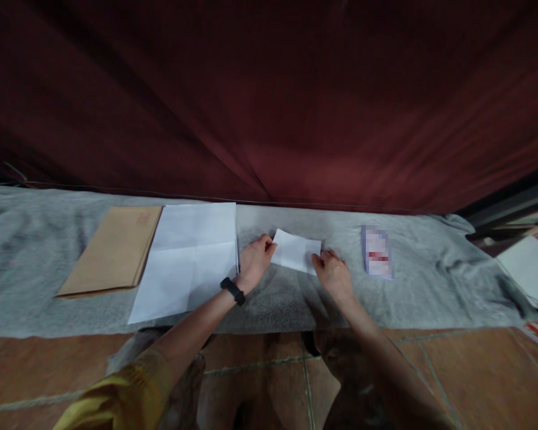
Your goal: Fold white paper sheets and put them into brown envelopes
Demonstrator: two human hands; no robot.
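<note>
- The left hand (254,263) is nearly closed, thumb and curled fingers pinching the left end of a small white paper (296,252).
- The right hand (334,275) is also nearly closed, its thumb on top at the lower right corner of that paper and its fingers curled at the edge.
- The paper, a smooth, slightly tilted rectangle, is between the 2 hands, over the middle of the desk; its visible face is plain white.
- A black band (233,291) circles the left wrist; farther down that arm is a creased yellow sleeve (125,388).
- The desk is draped in a soft, rumpled grey cloth (434,269).
- Just left of the left hand lie large white sheets (197,263), flat and smooth, with 1 crease running across the top sheet.
- Beside them, at their left edge, are brown envelopes (116,248) of matte paper, stacked; a small red printed mark (142,219) near the upper right corner is too small to read.
- Right of the right hand, apart from it, lies a pale violet rectangular item (379,266) with a red strip; pixelation hides any writing.
- Beyond hangs a dark red, softly folded curtain (269,107); below are reddish-brown floor tiles (484,370) with pale joints.
</note>
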